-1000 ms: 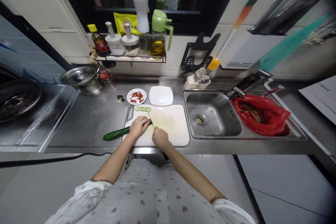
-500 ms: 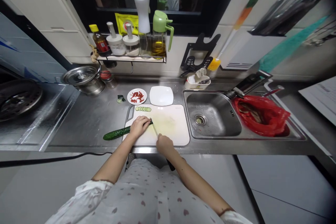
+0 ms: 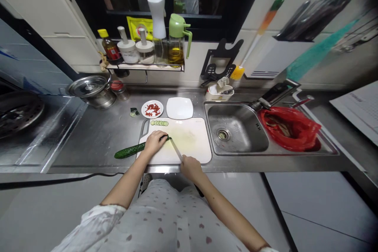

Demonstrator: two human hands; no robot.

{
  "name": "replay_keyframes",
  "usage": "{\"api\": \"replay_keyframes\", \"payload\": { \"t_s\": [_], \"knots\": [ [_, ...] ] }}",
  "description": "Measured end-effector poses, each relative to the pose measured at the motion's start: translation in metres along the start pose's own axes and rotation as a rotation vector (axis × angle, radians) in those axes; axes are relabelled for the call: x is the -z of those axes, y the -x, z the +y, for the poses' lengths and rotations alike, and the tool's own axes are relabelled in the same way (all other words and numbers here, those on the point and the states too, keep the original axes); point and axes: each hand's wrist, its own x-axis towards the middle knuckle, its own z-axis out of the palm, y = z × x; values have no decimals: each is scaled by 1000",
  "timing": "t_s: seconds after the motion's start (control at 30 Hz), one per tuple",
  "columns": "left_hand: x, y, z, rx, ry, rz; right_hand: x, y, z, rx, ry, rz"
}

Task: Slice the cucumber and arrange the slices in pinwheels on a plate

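Observation:
A long green cucumber lies across the left edge of the white cutting board. My left hand is closed over it near its right end. In my right hand is a knife, gripped by its handle. The blade points up and left, its tip close to the cucumber's end. A row of overlapping cucumber slices rests at the board's upper left. Behind the board stand a small white plate of chopped red pieces and a white square plate.
To the right is a steel sink with a red plastic bag beside it. A lidded pot stands at the back left. Bottles line a wall shelf. Cucumber trimmings lie left of the plates.
My right hand has moved slightly right and down, and the knife blade has drawn away from the cucumber's end. My left hand stays on the cucumber. The view has shifted a little.

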Motion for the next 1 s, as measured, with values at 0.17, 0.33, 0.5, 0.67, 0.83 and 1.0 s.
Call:
{"api": "replay_keyframes", "payload": {
  "t_s": [0.17, 0.33, 0.5, 0.67, 0.83, 1.0],
  "knots": [
    [2, -2, 3, 31, -30, -3, 6, 1, 10, -64, 36, 36],
    [4, 0, 5, 75, 15, 37, 10, -1, 18, -122, 32, 102],
    [5, -5, 5, 157, 84, 157, 12, -1, 21, -126, 35, 212],
    [8, -16, 18, 85, 128, 94, 11, -1, 21, -120, 70, 274],
    [8, -23, 35, -12, 82, -23, 9, 0, 25, -90, 92, 318],
    [7, -26, 44, -49, 37, -89, 6, 0, 30, -66, 100, 338]
  ]
}}
